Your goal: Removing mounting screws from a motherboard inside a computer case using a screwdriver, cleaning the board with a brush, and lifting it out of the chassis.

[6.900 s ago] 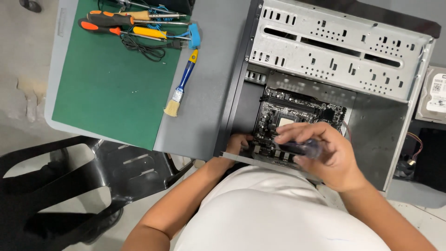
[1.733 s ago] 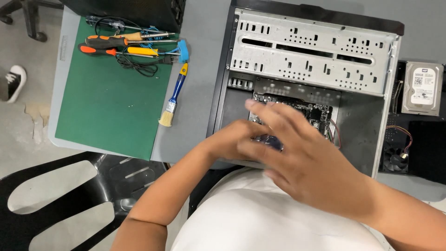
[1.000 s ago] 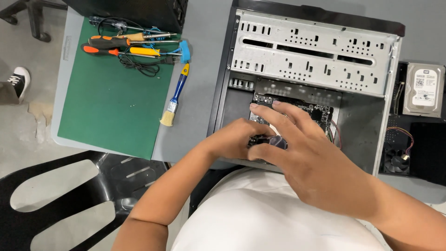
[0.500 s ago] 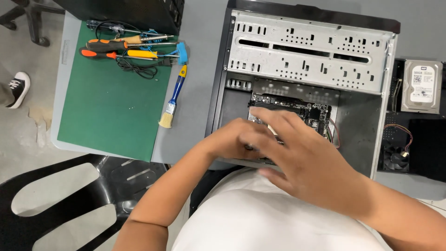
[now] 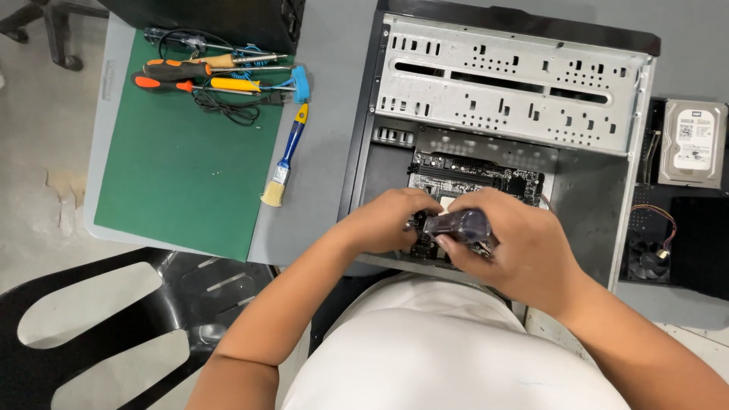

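An open computer case [image 5: 607, 220] lies on its side on the grey table, with a dark motherboard [image 5: 478, 175] inside it. My right hand [image 5: 524, 247] is closed around the translucent grey handle of a screwdriver [image 5: 459, 225], held over the near edge of the motherboard. My left hand [image 5: 391, 220] rests on the board's near left part, fingers bent against it right next to the screwdriver. The tool's tip is hidden behind my hands.
A green mat [image 5: 190, 144] lies at the left with several orange-handled screwdrivers [image 5: 197, 76] and a blue-handled brush [image 5: 285, 159]. A hard drive [image 5: 692, 144] and a small fan [image 5: 645, 258] sit right of the case. A black chair [image 5: 99, 326] stands at lower left.
My right hand has drawn back toward me and turned, so the screwdriver handle now shows in its grip. The left hand stays on the motherboard's near edge.
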